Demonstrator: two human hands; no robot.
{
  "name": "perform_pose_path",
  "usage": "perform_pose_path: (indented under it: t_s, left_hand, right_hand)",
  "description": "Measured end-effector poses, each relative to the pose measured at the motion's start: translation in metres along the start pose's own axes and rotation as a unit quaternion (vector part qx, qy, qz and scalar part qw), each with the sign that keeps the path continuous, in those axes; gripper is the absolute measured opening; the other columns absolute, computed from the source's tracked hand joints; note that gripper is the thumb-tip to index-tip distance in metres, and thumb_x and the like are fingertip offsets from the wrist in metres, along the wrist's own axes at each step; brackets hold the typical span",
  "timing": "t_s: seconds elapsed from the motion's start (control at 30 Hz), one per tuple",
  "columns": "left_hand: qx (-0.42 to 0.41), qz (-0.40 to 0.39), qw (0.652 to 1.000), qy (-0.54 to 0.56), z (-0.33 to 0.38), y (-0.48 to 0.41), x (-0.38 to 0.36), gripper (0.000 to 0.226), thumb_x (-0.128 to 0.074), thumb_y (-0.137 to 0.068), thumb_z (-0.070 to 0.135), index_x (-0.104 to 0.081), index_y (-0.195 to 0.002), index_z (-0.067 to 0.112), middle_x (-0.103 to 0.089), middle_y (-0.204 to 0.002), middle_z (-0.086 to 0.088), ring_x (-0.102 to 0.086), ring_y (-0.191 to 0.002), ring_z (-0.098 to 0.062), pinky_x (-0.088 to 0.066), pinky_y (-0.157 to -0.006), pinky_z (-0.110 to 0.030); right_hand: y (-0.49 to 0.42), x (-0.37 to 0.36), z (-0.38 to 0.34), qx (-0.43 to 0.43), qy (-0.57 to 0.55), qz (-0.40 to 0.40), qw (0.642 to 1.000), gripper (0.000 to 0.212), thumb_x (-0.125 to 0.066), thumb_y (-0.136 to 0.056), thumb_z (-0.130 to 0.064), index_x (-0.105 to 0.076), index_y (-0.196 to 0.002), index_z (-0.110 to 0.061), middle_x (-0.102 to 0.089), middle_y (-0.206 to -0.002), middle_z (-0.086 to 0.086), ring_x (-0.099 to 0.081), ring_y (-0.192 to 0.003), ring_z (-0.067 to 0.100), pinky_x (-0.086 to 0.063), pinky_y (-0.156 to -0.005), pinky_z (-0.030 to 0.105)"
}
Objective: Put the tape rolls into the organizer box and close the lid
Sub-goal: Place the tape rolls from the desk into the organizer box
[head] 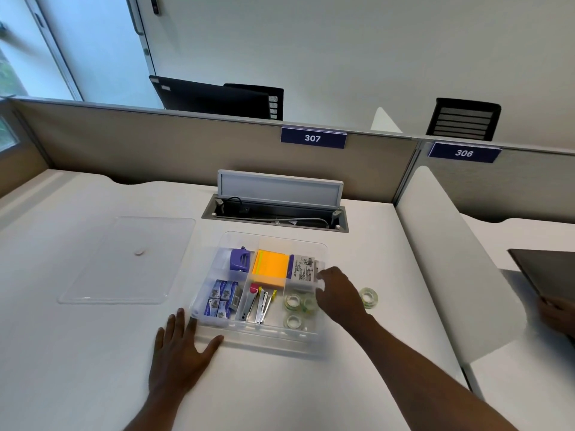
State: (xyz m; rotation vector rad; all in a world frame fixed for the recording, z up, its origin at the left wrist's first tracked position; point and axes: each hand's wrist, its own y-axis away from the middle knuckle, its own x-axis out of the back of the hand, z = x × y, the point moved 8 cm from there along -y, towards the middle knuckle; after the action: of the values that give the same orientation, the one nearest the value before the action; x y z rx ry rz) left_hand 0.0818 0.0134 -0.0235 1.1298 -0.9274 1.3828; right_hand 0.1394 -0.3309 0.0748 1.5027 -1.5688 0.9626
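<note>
While three rolls sit in the box near-right cell, one roll is just right of the box on the bench. Lid lies left, off. Right hand over box: grip unclear. Left hand flat, spread.

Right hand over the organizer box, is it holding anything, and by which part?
Cannot be told. The right hand hovers over the tape rolls compartment, its fingers curled and hiding whatever they touch. The left hand lies flat, empty.
</note>
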Motion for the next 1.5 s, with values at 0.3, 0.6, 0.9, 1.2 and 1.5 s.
perform_pose_path:
  t_s: [0.3,0.6,0.9,1.2,1.5]
  left_hand:
    - [0.002,-0.001,1.0,-0.008,-0.002,-0.002,-0.003,0.101,-0.01,-0.071,0.085,-0.026,-0.147,0.021,-0.017,-0.16,-0.008,-0.015,-0.148,-0.025,-0.015,-0.121,-0.045]
    - [0.004,0.003,1.0,-0.012,-0.002,-0.001,-0.001,0.101,-0.006,-0.069,0.086,-0.03,-0.145,0.023,-0.017,-0.16,-0.008,-0.015,-0.147,-0.025,-0.015,-0.12,-0.043]
    - [-0.002,0.003,1.0,-0.001,-0.001,-0.001,-0.001,0.1,-0.008,-0.07,0.085,-0.024,-0.147,0.023,-0.015,-0.16,-0.007,-0.013,-0.148,-0.025,-0.013,-0.121,-0.044]
    - [-0.001,0.005,1.0,0.003,-0.001,-0.001,-0.001,0.101,-0.009,-0.07,0.085,-0.026,-0.147,0.022,-0.019,-0.159,-0.009,-0.016,-0.147,-0.026,-0.016,-0.12,-0.045]
    - [-0.002,0.008,1.0,0.0,0.0,0.0,0.0,0.102,-0.006,-0.069,0.085,-0.029,-0.146,0.022,-0.019,-0.159,-0.009,-0.016,-0.147,-0.026,-0.015,-0.12,-0.045]
  right_hand:
    - [0.028,0.006,0.108,-0.155,0.19,-0.037,0.969,0.043,-0.035,-0.091,-0.022,-0.042,-0.132,-0.011,-0.043,-0.134,0.016,-0.05,-0.114,0.034,-0.045,-0.096,0.037]
    - [0.027,0.001,0.106,-0.14,0.118,-0.043,0.982,0.024,-0.044,-0.092,-0.022,-0.047,-0.111,-0.006,-0.06,-0.112,0.012,-0.057,-0.106,0.029,-0.048,-0.087,0.036]
    - [-0.012,0.02,0.018,-0.031,-0.087,0.009,0.996,0.049,-0.064,-0.076,-0.007,-0.053,-0.123,-0.003,-0.057,-0.119,0.017,-0.055,-0.111,0.031,-0.044,-0.089,0.028]
    - [0.006,-0.035,-0.047,0.107,0.069,-0.223,0.966,0.046,-0.065,-0.078,-0.006,-0.053,-0.122,-0.011,-0.049,-0.126,0.015,-0.053,-0.114,0.031,-0.047,-0.099,0.039]
    - [0.004,-0.013,-0.028,0.003,-0.016,-0.083,0.996,0.035,-0.051,-0.081,0.001,-0.06,-0.114,-0.004,-0.058,-0.122,0.018,-0.055,-0.114,0.033,-0.048,-0.1,0.038]
